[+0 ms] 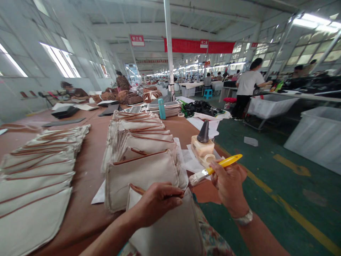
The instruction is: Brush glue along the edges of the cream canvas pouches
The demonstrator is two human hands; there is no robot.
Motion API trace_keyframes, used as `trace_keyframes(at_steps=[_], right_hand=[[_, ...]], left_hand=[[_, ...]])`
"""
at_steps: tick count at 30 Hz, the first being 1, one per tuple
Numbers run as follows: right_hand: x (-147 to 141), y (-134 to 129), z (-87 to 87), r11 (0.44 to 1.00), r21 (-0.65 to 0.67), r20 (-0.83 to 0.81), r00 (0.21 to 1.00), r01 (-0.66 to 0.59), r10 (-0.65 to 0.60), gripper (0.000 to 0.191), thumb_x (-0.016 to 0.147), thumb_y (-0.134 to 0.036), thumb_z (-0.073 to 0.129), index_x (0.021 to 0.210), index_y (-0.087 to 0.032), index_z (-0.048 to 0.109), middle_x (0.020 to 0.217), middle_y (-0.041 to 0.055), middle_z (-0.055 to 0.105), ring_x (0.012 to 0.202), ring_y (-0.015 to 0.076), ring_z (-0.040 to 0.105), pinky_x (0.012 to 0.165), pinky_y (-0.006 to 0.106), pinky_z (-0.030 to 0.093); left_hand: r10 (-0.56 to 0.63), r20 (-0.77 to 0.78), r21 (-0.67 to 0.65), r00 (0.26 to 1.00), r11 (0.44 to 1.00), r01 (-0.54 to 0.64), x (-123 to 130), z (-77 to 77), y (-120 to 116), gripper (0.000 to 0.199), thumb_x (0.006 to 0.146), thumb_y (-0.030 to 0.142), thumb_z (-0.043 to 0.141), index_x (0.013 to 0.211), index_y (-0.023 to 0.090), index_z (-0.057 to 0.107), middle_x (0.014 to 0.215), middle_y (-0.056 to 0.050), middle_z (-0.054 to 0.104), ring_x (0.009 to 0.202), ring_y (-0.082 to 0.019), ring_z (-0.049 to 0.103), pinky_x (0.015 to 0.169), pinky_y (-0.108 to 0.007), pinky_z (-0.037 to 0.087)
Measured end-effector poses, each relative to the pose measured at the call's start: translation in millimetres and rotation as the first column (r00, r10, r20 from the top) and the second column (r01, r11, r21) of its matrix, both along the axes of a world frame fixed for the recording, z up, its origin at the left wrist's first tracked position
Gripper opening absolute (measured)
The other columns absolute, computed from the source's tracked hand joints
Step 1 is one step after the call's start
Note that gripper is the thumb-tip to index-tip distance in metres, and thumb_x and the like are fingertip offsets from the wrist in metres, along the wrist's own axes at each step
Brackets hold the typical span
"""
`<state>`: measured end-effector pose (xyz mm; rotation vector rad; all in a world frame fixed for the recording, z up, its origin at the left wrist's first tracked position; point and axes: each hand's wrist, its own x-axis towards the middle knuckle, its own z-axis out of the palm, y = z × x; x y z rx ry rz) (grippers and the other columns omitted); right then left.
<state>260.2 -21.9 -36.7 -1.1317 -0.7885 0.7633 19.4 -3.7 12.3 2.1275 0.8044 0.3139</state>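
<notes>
My left hand [161, 201] pinches the top edge of a cream fabric pouch [167, 231] with brown trim, which stands over my lap. In my right hand [230, 185] is a paintbrush [226, 161] with a yellow handle. Its pale, coated bristles point left, just above and to the right of the pouch's edge. Behind the brush sits a cream plastic container [202, 147] with an open spout and a dark cone on top. Directly beyond the held pouch stands a row of similar cream pouches [144, 170], leaning against one another.
Another overlapping row of pouches [39, 199] lies on the left of the brown-covered table [90, 177]. A turquoise bottle [161, 109] stands farther back. White bins [317, 131] stand across the green floor, where a person [247, 83] in a white shirt works. Another person sits at the far left.
</notes>
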Motion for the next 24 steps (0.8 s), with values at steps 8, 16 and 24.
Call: trace_keyframes(at_steps=[8, 16, 24], right_hand=[[-18, -17, 15.4, 0.986, 0.000, -0.165, 0.972, -0.168, 0.166, 0.040, 0.081, -0.051, 0.078, 0.076, -0.018, 0.057, 0.053, -0.0062, 0.040, 0.042, 0.0085, 0.031, 0.037, 0.018, 0.023], [3, -52, 33.0, 0.953, -0.050, -0.033, 0.954, -0.299, 0.298, 0.030, 0.087, -0.042, 0.075, 0.083, -0.016, 0.062, 0.054, -0.0045, 0.043, 0.046, 0.0100, 0.035, 0.042, 0.019, 0.029], [-13, -53, 28.4, 0.941, -0.026, 0.119, 0.934, -0.336, 0.337, 0.031, 0.093, -0.044, 0.068, 0.083, -0.016, 0.064, 0.056, -0.0031, 0.044, 0.048, 0.0105, 0.036, 0.043, 0.020, 0.029]], left_hand=[[-0.037, 0.091, 0.591, 0.995, 0.806, -0.024, -1, -9.8, -24, 0.015, 0.096, 0.030, 0.060, 0.088, 0.020, 0.069, 0.071, -0.001, 0.063, 0.062, -0.012, 0.056, 0.057, -0.023, 0.036], [0.031, -0.005, 0.679, 1.000, 0.734, -0.020, -5, -11.4, -25, 0.024, 0.095, 0.032, 0.060, 0.076, 0.019, 0.064, 0.068, 0.000, 0.061, 0.058, -0.012, 0.056, 0.053, -0.025, 0.034], [0.032, -0.051, 0.657, 0.998, 0.754, 0.010, -4, -10.7, -25, 0.024, 0.095, 0.032, 0.060, 0.074, 0.020, 0.064, 0.069, 0.000, 0.062, 0.060, -0.012, 0.058, 0.054, -0.024, 0.036]])
